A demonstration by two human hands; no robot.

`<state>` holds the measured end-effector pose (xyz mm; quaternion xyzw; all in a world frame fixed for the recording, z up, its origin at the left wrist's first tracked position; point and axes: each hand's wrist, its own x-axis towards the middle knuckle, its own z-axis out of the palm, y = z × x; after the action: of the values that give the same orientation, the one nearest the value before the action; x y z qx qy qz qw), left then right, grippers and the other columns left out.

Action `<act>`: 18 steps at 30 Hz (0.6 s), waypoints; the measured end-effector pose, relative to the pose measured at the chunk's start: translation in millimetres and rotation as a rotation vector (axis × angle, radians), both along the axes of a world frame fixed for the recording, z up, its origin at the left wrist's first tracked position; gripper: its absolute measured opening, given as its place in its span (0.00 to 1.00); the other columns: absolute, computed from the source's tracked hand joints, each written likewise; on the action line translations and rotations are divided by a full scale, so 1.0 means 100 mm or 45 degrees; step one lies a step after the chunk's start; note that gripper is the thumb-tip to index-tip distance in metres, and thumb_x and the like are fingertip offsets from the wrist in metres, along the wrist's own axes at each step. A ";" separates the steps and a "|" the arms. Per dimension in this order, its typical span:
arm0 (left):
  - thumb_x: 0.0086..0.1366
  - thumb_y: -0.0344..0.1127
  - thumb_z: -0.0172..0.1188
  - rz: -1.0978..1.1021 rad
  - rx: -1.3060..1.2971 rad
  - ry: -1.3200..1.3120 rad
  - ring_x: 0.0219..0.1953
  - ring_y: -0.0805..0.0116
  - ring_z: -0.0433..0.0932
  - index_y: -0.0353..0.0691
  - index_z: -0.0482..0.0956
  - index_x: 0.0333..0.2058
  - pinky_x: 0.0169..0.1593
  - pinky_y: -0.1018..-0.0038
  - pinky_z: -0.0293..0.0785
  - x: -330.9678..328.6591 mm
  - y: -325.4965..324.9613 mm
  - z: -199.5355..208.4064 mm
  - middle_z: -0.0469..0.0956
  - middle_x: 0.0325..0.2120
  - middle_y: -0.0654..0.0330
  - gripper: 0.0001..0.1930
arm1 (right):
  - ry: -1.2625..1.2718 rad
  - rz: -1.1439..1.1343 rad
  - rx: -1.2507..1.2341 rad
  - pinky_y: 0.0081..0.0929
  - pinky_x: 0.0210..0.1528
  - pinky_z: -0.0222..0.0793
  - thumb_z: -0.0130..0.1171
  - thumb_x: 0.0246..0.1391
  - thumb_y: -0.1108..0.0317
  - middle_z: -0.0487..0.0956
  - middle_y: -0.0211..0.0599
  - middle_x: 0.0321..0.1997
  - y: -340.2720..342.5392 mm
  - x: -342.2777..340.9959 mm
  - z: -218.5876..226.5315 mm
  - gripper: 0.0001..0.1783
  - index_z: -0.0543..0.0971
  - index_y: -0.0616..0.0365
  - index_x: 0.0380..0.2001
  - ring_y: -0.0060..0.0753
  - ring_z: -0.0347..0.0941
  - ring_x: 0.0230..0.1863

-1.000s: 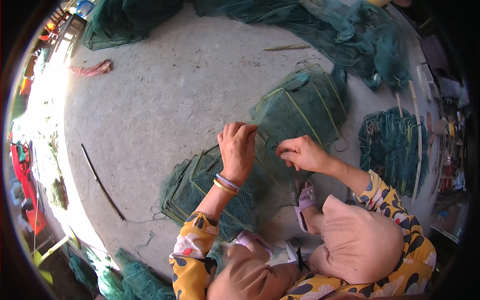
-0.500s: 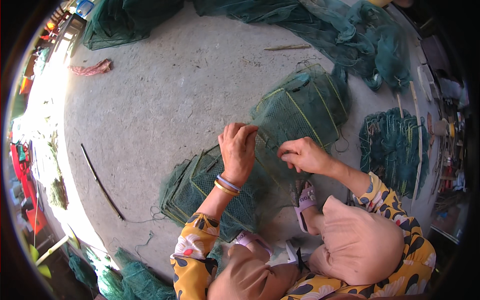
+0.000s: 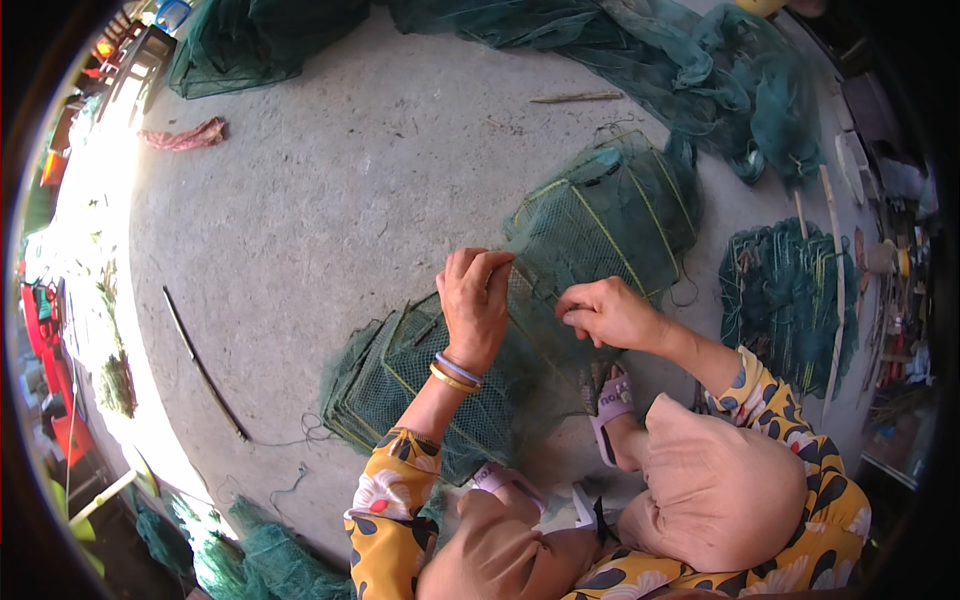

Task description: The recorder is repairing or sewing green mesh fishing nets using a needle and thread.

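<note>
A long green framed net trap (image 3: 580,230) stretches over the concrete in front of me, with yellow cords along its frames. Its left section (image 3: 410,350) lies folded below my left wrist. At the trap's middle, my left hand (image 3: 474,308) pinches the upper edge of the netting between thumb and fingers; two bangles circle that wrist. My right hand (image 3: 612,312) is closed in a pinch just to the right, over the same netting. Whatever its fingertips hold is too small or hidden to name. Fine mesh drapes between my hands and down toward my sandalled feet.
More green netting (image 3: 750,90) is heaped along the far side. A bundled net (image 3: 780,290) with a wooden pole (image 3: 833,280) lies at right. To the left are a dark thin rod (image 3: 203,365) and a pink rag (image 3: 185,134). A stick (image 3: 577,97) lies farther off.
Both hands keep their pinches in nearly the same place. The whole view has shifted slightly; the trap and the other nets lie as before.
</note>
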<state>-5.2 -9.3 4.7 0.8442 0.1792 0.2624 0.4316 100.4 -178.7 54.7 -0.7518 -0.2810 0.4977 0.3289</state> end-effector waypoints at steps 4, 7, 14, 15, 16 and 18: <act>0.55 0.27 0.59 0.005 -0.009 0.014 0.37 0.63 0.72 0.42 0.78 0.32 0.41 0.68 0.61 -0.01 0.01 0.01 0.74 0.30 0.62 0.05 | 0.013 -0.005 0.008 0.20 0.18 0.64 0.54 0.53 0.72 0.76 0.34 0.18 0.01 -0.01 0.01 0.08 0.78 0.64 0.34 0.18 0.69 0.14; 0.55 0.26 0.59 -0.006 -0.014 0.023 0.37 0.62 0.72 0.41 0.78 0.32 0.41 0.68 0.61 -0.02 0.01 0.01 0.74 0.30 0.62 0.05 | 0.009 0.000 0.018 0.20 0.18 0.64 0.54 0.53 0.72 0.76 0.34 0.18 0.04 0.00 0.03 0.08 0.78 0.64 0.34 0.18 0.69 0.14; 0.55 0.26 0.59 0.004 -0.031 0.006 0.38 0.62 0.72 0.42 0.78 0.32 0.42 0.68 0.62 -0.01 -0.01 0.01 0.74 0.31 0.62 0.06 | -0.042 -0.039 0.050 0.25 0.18 0.67 0.54 0.52 0.72 0.75 0.37 0.16 0.13 0.01 0.06 0.07 0.76 0.65 0.33 0.23 0.70 0.13; 0.55 0.26 0.59 0.005 -0.034 0.004 0.38 0.62 0.72 0.42 0.78 0.32 0.42 0.68 0.62 0.00 -0.02 0.01 0.74 0.31 0.62 0.06 | -0.075 -0.040 0.050 0.23 0.18 0.66 0.54 0.52 0.72 0.76 0.36 0.17 0.13 0.01 0.07 0.07 0.76 0.64 0.34 0.21 0.70 0.13; 0.55 0.26 0.59 0.006 -0.035 0.002 0.38 0.62 0.72 0.42 0.78 0.32 0.42 0.67 0.62 0.00 -0.01 0.02 0.74 0.31 0.62 0.06 | -0.108 -0.041 0.050 0.21 0.18 0.64 0.54 0.52 0.72 0.77 0.34 0.17 0.13 0.00 0.08 0.07 0.76 0.64 0.34 0.19 0.69 0.13; 0.54 0.26 0.59 -0.005 -0.028 0.010 0.37 0.62 0.72 0.42 0.78 0.33 0.42 0.68 0.62 -0.01 -0.01 0.00 0.74 0.31 0.62 0.06 | -0.092 -0.051 0.051 0.22 0.19 0.65 0.54 0.52 0.73 0.77 0.34 0.17 0.13 -0.02 0.09 0.07 0.76 0.64 0.34 0.20 0.69 0.13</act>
<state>-6.7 -9.9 4.6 0.8408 0.1820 0.2564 0.4406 98.8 -166.2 63.6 -0.7679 -0.2874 0.4579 0.3435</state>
